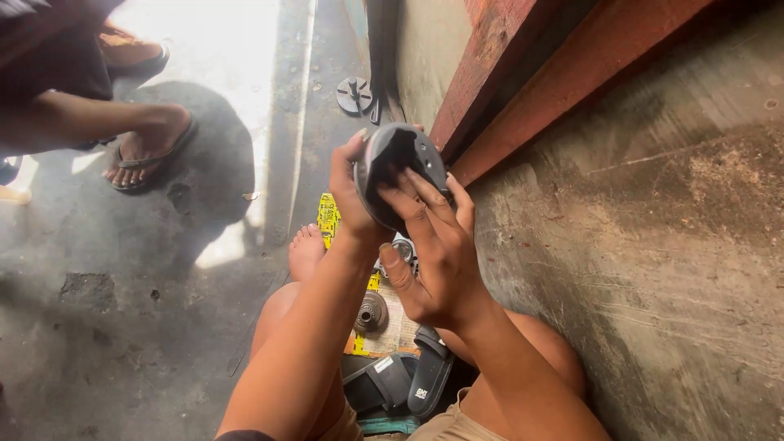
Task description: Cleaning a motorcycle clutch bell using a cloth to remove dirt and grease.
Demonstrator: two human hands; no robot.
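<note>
Together both hands [400,220] grip a round grey metal part [402,167].

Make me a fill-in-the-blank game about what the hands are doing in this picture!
1. The left hand and the right hand hold up a round grey metal part, and the right fingers press a dark ____ into it.
2. A second round metal part lies on the yellow-edged ____ between the person's legs.
3. At the top left, another person's foot wears a ____.

Missing words: cloth; cardboard; sandal
</note>
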